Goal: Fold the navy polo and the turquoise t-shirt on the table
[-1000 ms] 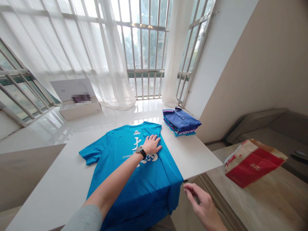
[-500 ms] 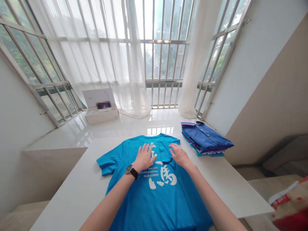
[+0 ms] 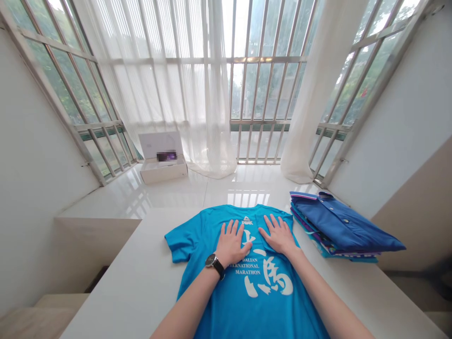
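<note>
A blue T-shirt (image 3: 226,301) with white lettering lies spread on the white table, its collar toward the window. Its left sleeve sticks out to the side, while the right sleeve is folded in over the body. My left hand (image 3: 231,242), with a black-strapped watch at the wrist, rests flat on the shirt's upper middle, fingers stretched out. Beside it, my right hand (image 3: 278,233) lies flat with spread fingers on the folded part near the right shoulder. Neither hand grips the cloth.
To the right stands a stack of folded clothes (image 3: 339,226) with a dark blue buttoned shirt on top. An open white box (image 3: 164,172) sits on the sill at the back left. White curtains (image 3: 212,117) hang before the barred window. The white table (image 3: 116,287) ends at the left.
My right hand has come down from just above the shirt's right shoulder and now lies flat on it. My left hand stays on the shirt. The whole view has shifted, so things appear farther right.
</note>
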Tool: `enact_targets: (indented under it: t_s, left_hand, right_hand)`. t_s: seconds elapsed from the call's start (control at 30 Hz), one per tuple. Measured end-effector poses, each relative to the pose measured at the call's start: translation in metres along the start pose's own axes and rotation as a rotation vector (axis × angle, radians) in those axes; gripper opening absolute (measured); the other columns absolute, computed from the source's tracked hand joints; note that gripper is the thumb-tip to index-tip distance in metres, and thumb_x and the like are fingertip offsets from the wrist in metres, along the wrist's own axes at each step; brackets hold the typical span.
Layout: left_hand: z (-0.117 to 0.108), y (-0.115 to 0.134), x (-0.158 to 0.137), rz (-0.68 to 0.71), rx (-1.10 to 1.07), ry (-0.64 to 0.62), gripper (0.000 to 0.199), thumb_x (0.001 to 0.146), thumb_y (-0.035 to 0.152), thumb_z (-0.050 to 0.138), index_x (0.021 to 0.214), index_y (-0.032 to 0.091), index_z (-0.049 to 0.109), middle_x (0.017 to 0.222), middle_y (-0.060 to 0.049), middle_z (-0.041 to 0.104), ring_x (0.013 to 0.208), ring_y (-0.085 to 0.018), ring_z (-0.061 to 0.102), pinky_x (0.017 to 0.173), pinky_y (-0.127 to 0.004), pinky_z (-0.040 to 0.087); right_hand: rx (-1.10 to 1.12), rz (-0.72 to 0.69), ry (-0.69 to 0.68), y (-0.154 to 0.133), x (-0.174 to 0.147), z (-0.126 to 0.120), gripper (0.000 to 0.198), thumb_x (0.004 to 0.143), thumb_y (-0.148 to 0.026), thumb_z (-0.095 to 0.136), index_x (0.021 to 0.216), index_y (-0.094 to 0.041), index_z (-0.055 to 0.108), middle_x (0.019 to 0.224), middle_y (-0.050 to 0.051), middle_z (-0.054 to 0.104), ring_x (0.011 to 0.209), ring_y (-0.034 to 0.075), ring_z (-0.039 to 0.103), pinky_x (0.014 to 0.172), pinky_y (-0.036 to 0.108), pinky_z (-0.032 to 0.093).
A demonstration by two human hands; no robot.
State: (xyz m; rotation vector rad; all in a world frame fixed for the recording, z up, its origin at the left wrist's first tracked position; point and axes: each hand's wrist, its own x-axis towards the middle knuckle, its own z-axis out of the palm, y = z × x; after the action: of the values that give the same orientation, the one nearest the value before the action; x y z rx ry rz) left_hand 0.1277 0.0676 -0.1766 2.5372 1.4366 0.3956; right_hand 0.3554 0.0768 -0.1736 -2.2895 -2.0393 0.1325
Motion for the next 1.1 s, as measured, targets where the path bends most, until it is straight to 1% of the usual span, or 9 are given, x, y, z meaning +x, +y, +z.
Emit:
enact_targets:
  t_s: [0.13, 0.23, 0.3, 0.37, 0.47, 0.63, 0.73, 0.9, 1.1]
  left_hand:
    - [-0.007, 0.001, 0.008, -0.016, -0.109, -0.058, 0.080, 0.093, 0.072, 0.030, 0.154, 0.020, 0.030, 0.162, -0.014, 0.024, 0.150, -0.034, 0.012, 0.120, -0.058, 0.010]
    - [-0.029, -0.018, 0.006, -0.024, -0.217, -0.081, 0.077, 0.094, 0.066, 0.039, 0.154, 0.019, 0.029, 0.162, -0.015, 0.023, 0.150, -0.033, 0.015, 0.119, -0.053, 0.019]
    - [-0.053, -0.044, 0.000, -0.051, -0.183, -0.028, 0.070, 0.094, 0.058, 0.046, 0.152, 0.019, 0.034, 0.160, -0.013, 0.028, 0.147, -0.030, 0.025, 0.118, -0.045, 0.026]
    - [-0.080, -0.080, -0.010, -0.190, -0.009, 0.004, 0.056, 0.096, 0.048, 0.047, 0.146, 0.023, 0.043, 0.156, -0.009, 0.038, 0.142, -0.024, 0.036, 0.115, -0.035, 0.030]
    - [-0.115, -0.140, -0.030, -0.438, 0.087, 0.022, 0.049, 0.095, 0.036, 0.046, 0.137, 0.012, 0.050, 0.143, -0.020, 0.051, 0.132, -0.031, 0.048, 0.108, -0.041, 0.037]
    - [-0.133, -0.202, -0.046, -0.658, 0.094, -0.128, 0.034, 0.076, 0.040, 0.067, 0.098, 0.014, 0.066, 0.105, -0.017, 0.071, 0.097, -0.031, 0.068, 0.077, -0.033, 0.049]
    - [-0.129, -0.209, -0.042, -0.656, 0.044, -0.208, 0.026, 0.074, 0.042, 0.067, 0.084, 0.018, 0.066, 0.092, -0.010, 0.074, 0.084, -0.026, 0.069, 0.066, -0.028, 0.046]
    - [-0.132, -0.212, -0.039, -0.620, -0.019, -0.296, 0.034, 0.073, 0.054, 0.063, 0.073, 0.020, 0.064, 0.085, -0.008, 0.073, 0.080, -0.026, 0.067, 0.061, -0.029, 0.042]
    - [-0.131, -0.213, -0.046, -0.620, -0.085, -0.392, 0.022, 0.053, 0.032, 0.072, 0.068, 0.021, 0.059, 0.063, 0.000, 0.063, 0.065, -0.022, 0.061, 0.055, -0.027, 0.038]
  right_hand:
    - [-0.036, -0.007, -0.017, 0.008, 0.006, -0.004, 0.073, 0.094, -0.065, 0.033, 0.156, -0.026, 0.025, 0.164, 0.006, 0.021, 0.150, 0.034, 0.014, 0.120, 0.048, 0.012]
    - [-0.054, -0.013, -0.017, 0.011, 0.006, -0.003, 0.074, 0.094, -0.066, 0.030, 0.156, -0.026, 0.024, 0.164, 0.005, 0.022, 0.150, 0.034, 0.014, 0.120, 0.048, 0.013]
    - [-0.064, -0.016, -0.016, 0.012, 0.007, -0.002, 0.073, 0.094, -0.066, 0.028, 0.156, -0.026, 0.024, 0.164, 0.005, 0.022, 0.150, 0.034, 0.016, 0.120, 0.048, 0.014]
    - [-0.072, -0.020, -0.013, 0.012, 0.007, 0.000, 0.073, 0.094, -0.066, 0.028, 0.156, -0.027, 0.025, 0.164, 0.005, 0.022, 0.150, 0.034, 0.016, 0.120, 0.048, 0.015]
    - [-0.079, -0.022, -0.005, 0.013, 0.008, 0.002, 0.072, 0.095, -0.065, 0.028, 0.156, -0.027, 0.026, 0.164, 0.005, 0.022, 0.150, 0.034, 0.017, 0.120, 0.049, 0.015]
    - [-0.086, -0.019, 0.012, 0.015, 0.010, 0.006, 0.072, 0.094, -0.065, 0.028, 0.155, -0.027, 0.027, 0.163, 0.006, 0.025, 0.149, 0.034, 0.018, 0.120, 0.048, 0.016]
    - [-0.088, -0.020, 0.021, 0.017, 0.011, 0.009, 0.072, 0.094, -0.066, 0.027, 0.155, -0.027, 0.027, 0.163, 0.005, 0.026, 0.149, 0.033, 0.018, 0.119, 0.048, 0.017]
    - [-0.085, -0.023, 0.033, 0.019, 0.012, 0.012, 0.072, 0.094, -0.067, 0.026, 0.155, -0.028, 0.027, 0.163, 0.005, 0.026, 0.149, 0.033, 0.018, 0.119, 0.048, 0.017]
    - [-0.078, -0.028, 0.048, 0.020, 0.012, 0.014, 0.072, 0.094, -0.066, 0.027, 0.155, -0.027, 0.028, 0.162, 0.005, 0.027, 0.149, 0.032, 0.019, 0.119, 0.048, 0.019]
